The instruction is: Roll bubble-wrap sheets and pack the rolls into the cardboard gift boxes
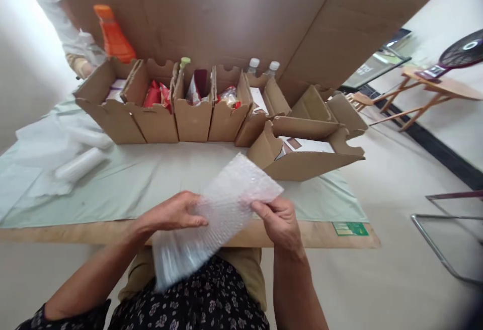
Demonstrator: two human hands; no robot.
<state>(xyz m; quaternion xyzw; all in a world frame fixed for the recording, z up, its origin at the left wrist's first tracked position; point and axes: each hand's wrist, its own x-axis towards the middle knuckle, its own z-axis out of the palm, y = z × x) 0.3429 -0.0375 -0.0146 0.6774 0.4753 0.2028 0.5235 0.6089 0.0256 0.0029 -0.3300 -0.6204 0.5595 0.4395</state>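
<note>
A clear bubble wrap sheet [222, 209] is held slantwise over the front edge of the table, its lower end hanging before my lap. My right hand [279, 217] pinches its right edge between thumb and fingers. On the other side, my left hand [181, 213] holds the sheet with the thumb in front; its other fingers are partly hidden behind the plastic. Just beyond the sheet, a cardboard box [309, 164] lies tilted with a white printed carton [313, 145] inside.
Several open cardboard bins [192, 124] stand in a row, holding red packets [153, 94] and other goods. Behind rises a large cardboard panel [226, 13]. Plastic wrap rolls [81, 164] lie left. An orange bottle [115, 38] stands near another person's hand [87, 70].
</note>
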